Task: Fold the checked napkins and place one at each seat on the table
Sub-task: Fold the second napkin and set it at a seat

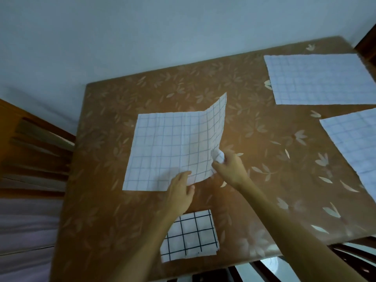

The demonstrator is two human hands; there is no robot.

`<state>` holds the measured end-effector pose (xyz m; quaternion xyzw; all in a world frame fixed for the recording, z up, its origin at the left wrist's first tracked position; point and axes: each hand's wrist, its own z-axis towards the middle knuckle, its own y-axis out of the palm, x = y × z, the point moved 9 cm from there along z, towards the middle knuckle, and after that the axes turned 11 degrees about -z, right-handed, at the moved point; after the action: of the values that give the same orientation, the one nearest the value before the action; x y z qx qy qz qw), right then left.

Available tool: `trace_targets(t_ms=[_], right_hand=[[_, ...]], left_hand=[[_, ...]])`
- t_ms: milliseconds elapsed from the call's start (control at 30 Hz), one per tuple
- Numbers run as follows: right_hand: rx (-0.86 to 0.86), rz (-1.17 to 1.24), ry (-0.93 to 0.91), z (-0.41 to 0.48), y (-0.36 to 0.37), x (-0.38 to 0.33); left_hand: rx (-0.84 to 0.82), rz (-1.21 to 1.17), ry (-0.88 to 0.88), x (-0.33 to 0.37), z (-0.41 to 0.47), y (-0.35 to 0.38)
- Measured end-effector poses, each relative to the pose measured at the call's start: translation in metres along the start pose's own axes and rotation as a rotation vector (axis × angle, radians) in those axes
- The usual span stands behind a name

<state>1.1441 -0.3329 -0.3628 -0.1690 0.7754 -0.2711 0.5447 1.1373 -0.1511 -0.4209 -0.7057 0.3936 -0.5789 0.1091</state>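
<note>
Pale wall (142,37), wooden slatted frame (40,139); lilac fabric (26,220)

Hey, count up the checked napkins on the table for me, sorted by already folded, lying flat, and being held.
folded napkin, at the near edge: 1
flat napkins, on the right side: 2
lifted napkin, held by the left hand and right hand: 1
Total: 4
</note>
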Motion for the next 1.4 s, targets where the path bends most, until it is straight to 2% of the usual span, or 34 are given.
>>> trace_targets(t_ms=[200,400,633,733,833,967,1100,1167,1267,1400], right_hand=[[0.091,0.053,-0.193,-0.031,-0.061,-0.065],[0.139,0.018,-0.387,-0.084,-0.134,-0.138],[0.235,0.074,-0.563,-0.166,-0.204,-0.211],[0.285,0.125,-0.612,-0.202,-0.231,-0.236],[0.312,0.276,-0.653,-0.223,-0.256,-0.245],[0.448,0.337,-0.593,-0.235,-0.288,-0.241],[0.586,0.385,-0.509,-0.235,-0.313,-0.226],[0.578,0.367,-0.427,-0.228,-0.315,-0.219],[0.559,0.162,-0.221,-0.216,-0.302,-0.193],[0.404,0.066,-0.090,-0.197,-0.253,-0.142]], left_hand=[[0.097,-0.077,0.107,0.050,-0.015,-0.057],[0.033,-0.259,0.233,0.110,-0.044,-0.099],[0.061,-0.408,0.351,0.179,-0.076,-0.155],[0.059,-0.513,0.325,0.193,-0.083,-0.170],[-0.010,-0.524,0.211,0.194,-0.084,-0.170],[-0.248,-0.555,0.084,0.182,-0.096,-0.137],[-0.303,-0.714,0.124,0.182,-0.105,-0.122],[-0.262,-0.790,0.186,0.197,-0.109,-0.134],[-0.076,-0.829,0.307,0.215,-0.110,-0.169],[0.097,-0.820,0.389,0.221,-0.121,-0.208]])
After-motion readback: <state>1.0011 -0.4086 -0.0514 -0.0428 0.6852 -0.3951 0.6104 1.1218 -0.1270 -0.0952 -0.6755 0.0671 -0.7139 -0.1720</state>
